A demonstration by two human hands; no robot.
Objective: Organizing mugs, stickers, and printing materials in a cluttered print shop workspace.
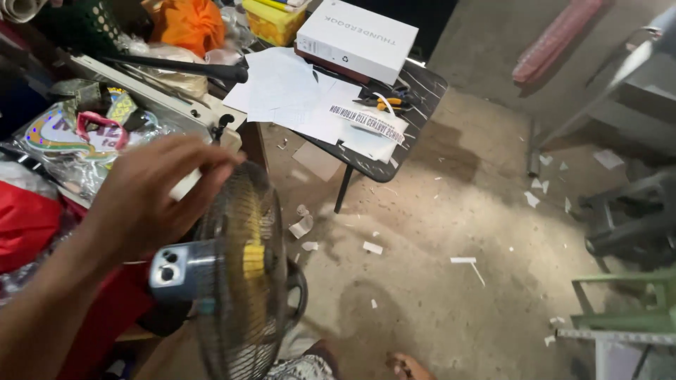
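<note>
My left hand [158,193] reaches in from the lower left, motion-blurred, with its fingers curled just above the top rim of a small desk fan [236,274]. The fan has a dark wire cage, a yellow hub and a blue-grey motor housing [179,271] at its back. A short white piece [186,186] shows under my fingers; whether I grip it is unclear. My right hand is out of view.
A beige sealing machine with a black lever [176,68] lies behind my hand, beside shiny printed bags [63,137]. A small dark table [415,105] carries white papers, a white box [355,40] and orange-handled pliers [384,103]. Paper scraps litter the dirt floor [451,239]. A green frame [620,309] stands right.
</note>
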